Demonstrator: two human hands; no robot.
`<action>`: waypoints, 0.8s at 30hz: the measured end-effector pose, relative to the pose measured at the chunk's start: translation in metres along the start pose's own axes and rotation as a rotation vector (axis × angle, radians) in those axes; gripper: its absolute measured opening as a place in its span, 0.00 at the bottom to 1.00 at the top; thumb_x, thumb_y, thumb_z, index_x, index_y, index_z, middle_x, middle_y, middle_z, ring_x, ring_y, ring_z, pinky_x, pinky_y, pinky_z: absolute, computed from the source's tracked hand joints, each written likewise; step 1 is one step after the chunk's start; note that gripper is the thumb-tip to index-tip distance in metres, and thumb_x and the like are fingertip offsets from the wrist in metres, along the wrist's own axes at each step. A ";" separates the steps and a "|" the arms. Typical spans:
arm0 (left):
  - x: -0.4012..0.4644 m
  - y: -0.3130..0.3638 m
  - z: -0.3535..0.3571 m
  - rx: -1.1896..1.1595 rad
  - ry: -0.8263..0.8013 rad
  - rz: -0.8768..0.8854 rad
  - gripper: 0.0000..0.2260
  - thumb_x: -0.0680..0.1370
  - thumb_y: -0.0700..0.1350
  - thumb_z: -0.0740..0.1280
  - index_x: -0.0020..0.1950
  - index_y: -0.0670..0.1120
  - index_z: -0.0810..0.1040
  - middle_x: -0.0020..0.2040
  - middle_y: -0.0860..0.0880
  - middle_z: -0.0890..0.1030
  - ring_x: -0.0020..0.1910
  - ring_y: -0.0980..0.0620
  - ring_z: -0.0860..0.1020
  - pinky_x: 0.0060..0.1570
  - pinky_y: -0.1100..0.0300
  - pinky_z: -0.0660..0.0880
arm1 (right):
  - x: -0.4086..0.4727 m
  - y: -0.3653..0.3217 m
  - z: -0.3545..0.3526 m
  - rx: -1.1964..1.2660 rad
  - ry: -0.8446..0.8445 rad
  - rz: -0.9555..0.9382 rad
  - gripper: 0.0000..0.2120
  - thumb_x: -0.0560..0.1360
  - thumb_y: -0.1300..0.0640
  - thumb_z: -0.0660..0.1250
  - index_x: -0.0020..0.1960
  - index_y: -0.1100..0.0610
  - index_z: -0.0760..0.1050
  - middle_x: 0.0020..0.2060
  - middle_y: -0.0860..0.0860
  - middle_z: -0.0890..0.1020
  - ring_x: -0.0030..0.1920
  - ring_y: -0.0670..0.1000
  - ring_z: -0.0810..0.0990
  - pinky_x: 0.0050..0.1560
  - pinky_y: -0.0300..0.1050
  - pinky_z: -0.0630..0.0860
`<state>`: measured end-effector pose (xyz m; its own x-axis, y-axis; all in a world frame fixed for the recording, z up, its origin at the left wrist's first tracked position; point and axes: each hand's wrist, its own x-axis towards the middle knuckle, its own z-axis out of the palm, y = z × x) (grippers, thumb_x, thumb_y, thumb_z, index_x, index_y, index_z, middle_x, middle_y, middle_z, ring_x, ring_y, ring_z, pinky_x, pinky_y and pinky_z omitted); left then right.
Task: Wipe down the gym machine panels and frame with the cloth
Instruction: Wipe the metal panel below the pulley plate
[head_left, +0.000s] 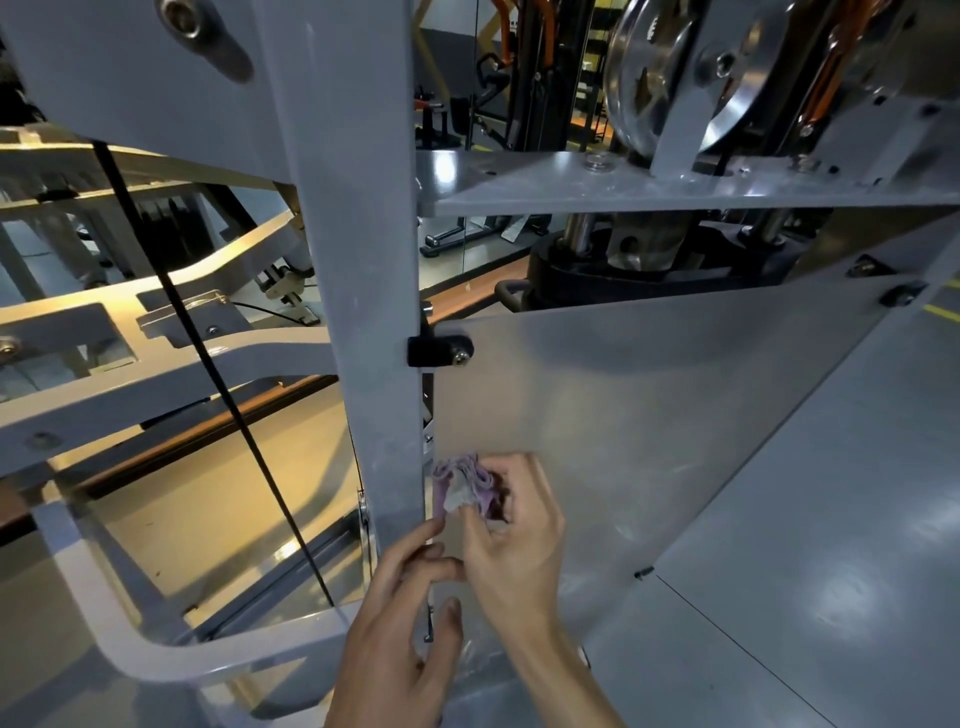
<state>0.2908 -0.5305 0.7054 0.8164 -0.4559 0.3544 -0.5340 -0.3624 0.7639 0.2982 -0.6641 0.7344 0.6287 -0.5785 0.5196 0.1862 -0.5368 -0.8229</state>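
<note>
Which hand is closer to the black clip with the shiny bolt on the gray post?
The right hand. It holds the purple cloth against the panel, below the black clip. The left hand sits lower still, by the gray post.

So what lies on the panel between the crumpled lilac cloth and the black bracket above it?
Nothing: the head view shows bare grey metal panel between the lilac cloth and black bracket.

Gym floor, seen from within a weight machine.
A grey steel frame (358, 260) carries a bolted panel (649, 415), a pulley (670, 78) and a black cable (208, 353). Behind stand racks (540, 78) with orange handles (501, 31), a bench (457, 234) and a glossy grey floor (831, 571).
</note>
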 end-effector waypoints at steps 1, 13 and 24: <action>0.000 0.000 0.000 0.000 0.005 -0.007 0.25 0.73 0.31 0.74 0.53 0.63 0.78 0.73 0.60 0.72 0.68 0.59 0.75 0.61 0.71 0.70 | 0.004 -0.006 0.001 0.014 0.008 -0.017 0.11 0.68 0.67 0.67 0.49 0.57 0.79 0.44 0.49 0.78 0.42 0.46 0.80 0.40 0.35 0.75; 0.003 0.003 0.005 -0.010 0.005 -0.011 0.27 0.74 0.31 0.74 0.54 0.65 0.77 0.72 0.59 0.73 0.68 0.60 0.75 0.61 0.70 0.70 | 0.025 0.018 -0.030 -0.012 0.205 0.029 0.10 0.69 0.65 0.69 0.48 0.56 0.79 0.43 0.48 0.78 0.40 0.46 0.79 0.40 0.38 0.74; 0.009 0.005 0.009 -0.021 -0.004 0.029 0.25 0.73 0.28 0.72 0.54 0.59 0.80 0.70 0.58 0.75 0.67 0.60 0.76 0.59 0.72 0.71 | 0.030 0.025 -0.044 -0.030 0.298 0.074 0.14 0.69 0.71 0.71 0.49 0.56 0.79 0.43 0.46 0.77 0.41 0.46 0.79 0.42 0.34 0.72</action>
<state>0.2930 -0.5437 0.7076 0.7994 -0.4697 0.3746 -0.5531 -0.3320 0.7641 0.2885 -0.7225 0.7394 0.3895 -0.7689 0.5070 0.1234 -0.5020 -0.8560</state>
